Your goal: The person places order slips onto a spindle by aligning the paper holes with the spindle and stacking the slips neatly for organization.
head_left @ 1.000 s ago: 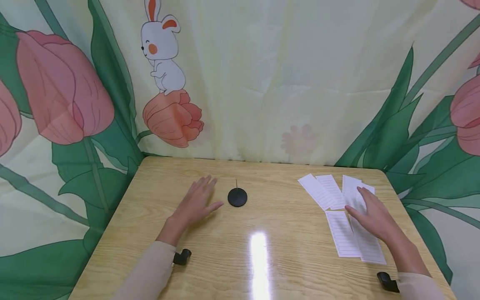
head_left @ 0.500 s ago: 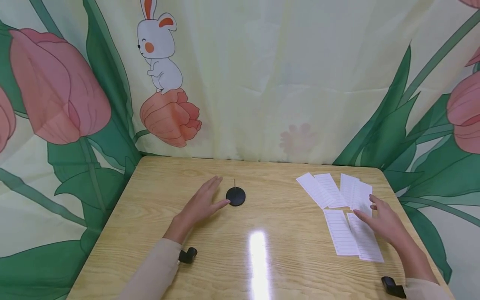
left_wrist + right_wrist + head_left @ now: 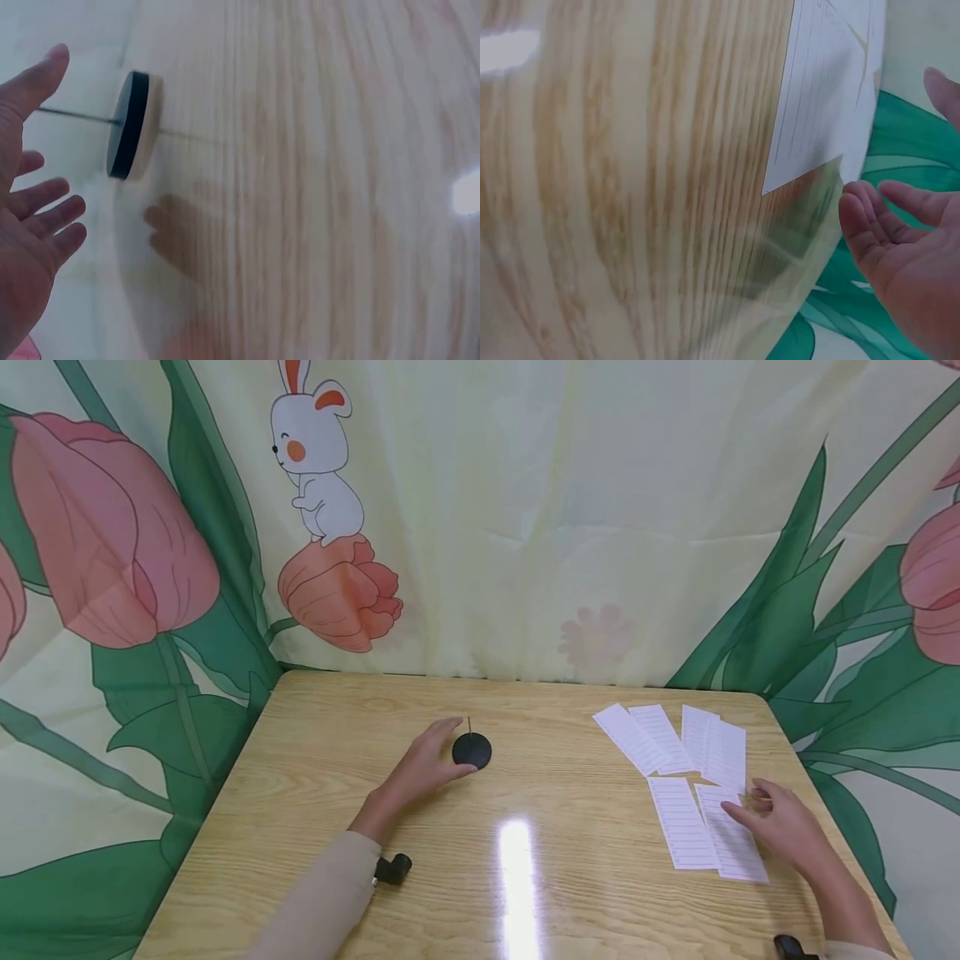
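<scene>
A receipt spike (image 3: 472,753), a thin upright pin on a round black base, stands on the table left of centre. My left hand (image 3: 422,770) reaches around its left side, thumb and fingers apart, thumb overlapping the front of the base. From the left wrist, the base (image 3: 131,126) shows beyond the spread fingers, with nothing gripped. Several white lined paper slips (image 3: 682,822) lie at the right. Over the edge of the nearest right slip (image 3: 729,843) hovers my right hand (image 3: 789,828), fingers loosely bent and holding nothing. The right wrist view has that hand beside a slip (image 3: 806,112).
The wooden table (image 3: 337,693) runs back to a curtain (image 3: 487,527) printed with tulips and a rabbit. A bright light reflection (image 3: 517,885) falls on the front middle of the tabletop. Each wrist wears a small black camera (image 3: 393,868).
My left hand has moved right, up to the receipt spike's base. My right hand has drawn back toward me and to the right, uncovering the rear slips. Slips and spike stay put.
</scene>
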Motion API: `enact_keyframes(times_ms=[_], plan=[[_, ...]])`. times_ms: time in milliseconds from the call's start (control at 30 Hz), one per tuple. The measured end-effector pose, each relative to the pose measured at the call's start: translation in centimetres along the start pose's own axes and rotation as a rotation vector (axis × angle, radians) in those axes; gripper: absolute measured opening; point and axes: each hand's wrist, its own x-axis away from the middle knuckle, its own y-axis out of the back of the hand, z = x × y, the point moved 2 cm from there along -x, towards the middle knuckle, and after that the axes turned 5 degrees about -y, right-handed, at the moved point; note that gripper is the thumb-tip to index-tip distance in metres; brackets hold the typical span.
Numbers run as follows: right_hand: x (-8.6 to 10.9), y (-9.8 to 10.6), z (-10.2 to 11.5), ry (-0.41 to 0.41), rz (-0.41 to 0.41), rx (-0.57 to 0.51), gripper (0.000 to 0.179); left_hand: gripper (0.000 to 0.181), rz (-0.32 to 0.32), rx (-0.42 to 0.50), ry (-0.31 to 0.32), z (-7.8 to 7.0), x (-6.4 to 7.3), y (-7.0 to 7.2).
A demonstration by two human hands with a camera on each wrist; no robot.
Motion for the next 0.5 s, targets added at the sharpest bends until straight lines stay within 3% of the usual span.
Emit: enact_keyframes(times_ms=[333, 500], plan=[[-0.1, -0.4, -0.7, -0.032, 0.042, 0.010, 0.106, 0.092, -0.033, -0.023, 0.059, 0.0, -0.7, -0.8], [0.3, -0.5, -0.9, -0.036, 0.039, 0.037, 0.095, 0.090, -0.029, -0.021, 0.068, 0.4, -0.9, -1.5]])
